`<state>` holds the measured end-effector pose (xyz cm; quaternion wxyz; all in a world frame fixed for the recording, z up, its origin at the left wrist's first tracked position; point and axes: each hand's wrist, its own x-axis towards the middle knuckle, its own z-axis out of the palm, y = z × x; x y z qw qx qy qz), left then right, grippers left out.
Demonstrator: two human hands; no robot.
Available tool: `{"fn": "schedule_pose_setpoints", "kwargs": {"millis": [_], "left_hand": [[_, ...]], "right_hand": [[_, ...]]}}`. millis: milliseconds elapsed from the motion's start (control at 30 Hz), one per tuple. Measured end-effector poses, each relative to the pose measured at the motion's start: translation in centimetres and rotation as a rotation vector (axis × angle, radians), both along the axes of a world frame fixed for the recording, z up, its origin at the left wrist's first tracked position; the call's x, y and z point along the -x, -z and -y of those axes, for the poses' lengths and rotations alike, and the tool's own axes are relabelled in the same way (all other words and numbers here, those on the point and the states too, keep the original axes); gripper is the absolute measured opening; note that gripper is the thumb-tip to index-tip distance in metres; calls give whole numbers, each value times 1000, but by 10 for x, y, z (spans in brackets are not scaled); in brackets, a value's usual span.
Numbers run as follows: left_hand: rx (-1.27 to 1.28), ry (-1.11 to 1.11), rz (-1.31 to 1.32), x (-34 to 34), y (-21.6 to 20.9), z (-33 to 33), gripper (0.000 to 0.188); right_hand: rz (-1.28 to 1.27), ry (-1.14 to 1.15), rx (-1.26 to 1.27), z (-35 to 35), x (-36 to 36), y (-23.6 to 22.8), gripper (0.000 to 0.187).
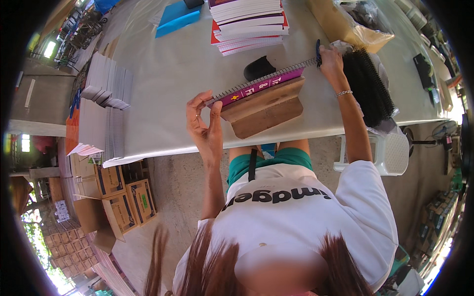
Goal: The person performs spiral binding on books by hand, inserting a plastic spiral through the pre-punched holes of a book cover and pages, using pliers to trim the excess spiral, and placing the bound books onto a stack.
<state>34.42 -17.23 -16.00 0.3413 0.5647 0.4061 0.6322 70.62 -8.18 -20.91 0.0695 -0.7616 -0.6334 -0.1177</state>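
A purple-covered book (pixel 261 89) stands spine up on an angled wooden stand (pixel 266 116), with a spiral coil (pixel 264 82) threaded along its upper edge. My left hand (pixel 205 118) pinches the book's left end between thumb and fingers. At the right end, the coil sticks out past the book. There my right hand (pixel 331 61) is closed around a dark blue-handled tool (pixel 318 53) that looks like pliers, its tip by the coil's end. Behind the book lies a curved black piece (pixel 259 68). Close to my right wrist is a bundle of black coils (pixel 369 86).
Stacked books (pixel 249 24) stand at the back of the grey-covered table (pixel 158 98), beside a blue folder (pixel 177 18). Paper stacks (pixel 106 93) line the left edge. A cardboard box (pixel 350 22) sits back right. Below are a white stool (pixel 390 153) and cartons (pixel 123 202).
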Motion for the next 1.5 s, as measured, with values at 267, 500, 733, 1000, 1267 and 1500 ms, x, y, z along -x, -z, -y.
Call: {"fn": "schedule_pose_setpoints", "kwargs": {"millis": [267,500,733,1000,1267,1500], "left_hand": [[-92,-60,-330,5,-15,-2,16],[-38,-55,-379,-1,-23,-4,16],[-147,-118,-541,13,-14,-6,15],[-179,-132,-466,6,-12,-6,11],[-132,-130,-550,13,-5,-8,12],[-2,-30,-189,1,-11,-2,14]], "right_hand": [[43,-120,-112,-6,-6,9,29],[-1074,8,-643,-4,-20,-22,14],[-2297,-447,-568,95,9,-82,31],[-2234,-275,-194,174,115,-96,54],[-1192,-431,-58,163,196,-101,63],[-1164,-490,-157,158,220,-100,49]]}}
